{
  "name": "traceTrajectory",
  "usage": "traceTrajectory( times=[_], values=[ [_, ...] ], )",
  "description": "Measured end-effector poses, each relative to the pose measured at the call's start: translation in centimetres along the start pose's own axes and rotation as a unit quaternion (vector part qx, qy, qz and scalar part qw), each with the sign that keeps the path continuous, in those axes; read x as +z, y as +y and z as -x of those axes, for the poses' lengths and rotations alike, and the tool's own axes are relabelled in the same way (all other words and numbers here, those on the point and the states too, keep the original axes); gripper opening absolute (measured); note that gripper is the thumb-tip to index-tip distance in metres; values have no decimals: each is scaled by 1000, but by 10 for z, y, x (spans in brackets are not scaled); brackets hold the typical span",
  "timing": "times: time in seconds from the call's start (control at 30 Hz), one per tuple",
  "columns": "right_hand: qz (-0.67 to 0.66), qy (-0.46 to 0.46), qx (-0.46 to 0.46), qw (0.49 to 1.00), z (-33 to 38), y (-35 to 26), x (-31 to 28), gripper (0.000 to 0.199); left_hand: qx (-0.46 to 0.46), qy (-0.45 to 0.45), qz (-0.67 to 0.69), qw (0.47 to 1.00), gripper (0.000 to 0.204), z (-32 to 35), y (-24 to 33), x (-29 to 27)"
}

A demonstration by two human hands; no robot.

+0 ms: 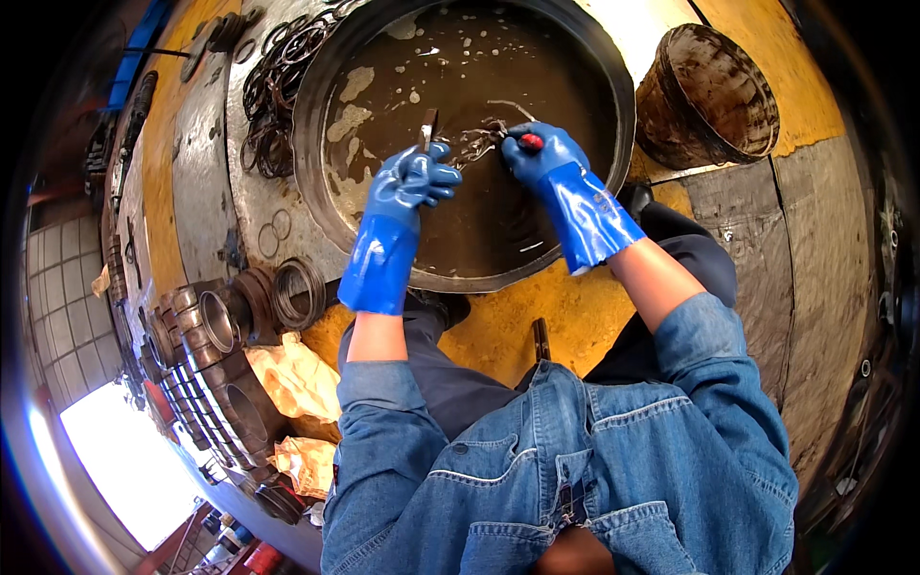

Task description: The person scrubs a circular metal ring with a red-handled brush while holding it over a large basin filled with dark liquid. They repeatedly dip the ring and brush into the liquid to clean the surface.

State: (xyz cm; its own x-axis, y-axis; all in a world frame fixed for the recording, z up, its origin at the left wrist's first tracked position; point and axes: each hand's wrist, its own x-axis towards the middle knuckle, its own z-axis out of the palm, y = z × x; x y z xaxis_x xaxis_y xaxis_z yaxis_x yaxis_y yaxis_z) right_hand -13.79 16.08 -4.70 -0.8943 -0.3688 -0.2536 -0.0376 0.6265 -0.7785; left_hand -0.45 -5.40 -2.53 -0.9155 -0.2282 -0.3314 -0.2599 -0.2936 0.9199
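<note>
Both of my hands wear long blue rubber gloves and hang over a wide round tub [319,206] of murky brown liquid. In my left hand [410,182] is a short, flat, dark bar [428,130] that stands up past the thumb, its fingers curled. My right hand [546,155] is closed around a thing with a red end [530,142]; the rest of it is hidden by the glove. A dark, wet, stringy clump [484,140] with shiny strands lies between the hands, at the right fingertips. A thin pale strip [513,108] curves just beyond it. I cannot tell what the clump is.
A dirty, open bucket [704,101] stands right of the tub. Dark rings [278,86] are heaped on its left, with two thin loose rings nearby. Metal cylinders and ring stacks [225,321] and crumpled brown paper [299,374] lie at my left. My legs flank the tub's near side.
</note>
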Motion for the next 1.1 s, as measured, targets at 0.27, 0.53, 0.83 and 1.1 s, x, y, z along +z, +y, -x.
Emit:
traceTrajectory(
  times=[0.27, 0.53, 0.83, 1.1],
  values=[
    [-250, -147, -119, 949, 7, -32, -55, 15, 210, 37, -690, 691, 16, 7, -6, 10],
    [-67, -31, -293, 953, 5, -26, -33, 17, 55, -20, -733, 677, 16, 10, -7, 34],
    [-206, -169, -249, 931, 17, -43, -28, 25, 35, -80, -737, 670, 29, -8, -59, 48],
    [-93, -21, -302, 949, 21, -55, -3, 20, 78, 16, -144, 986, 37, -20, -151, 47]
  ],
)
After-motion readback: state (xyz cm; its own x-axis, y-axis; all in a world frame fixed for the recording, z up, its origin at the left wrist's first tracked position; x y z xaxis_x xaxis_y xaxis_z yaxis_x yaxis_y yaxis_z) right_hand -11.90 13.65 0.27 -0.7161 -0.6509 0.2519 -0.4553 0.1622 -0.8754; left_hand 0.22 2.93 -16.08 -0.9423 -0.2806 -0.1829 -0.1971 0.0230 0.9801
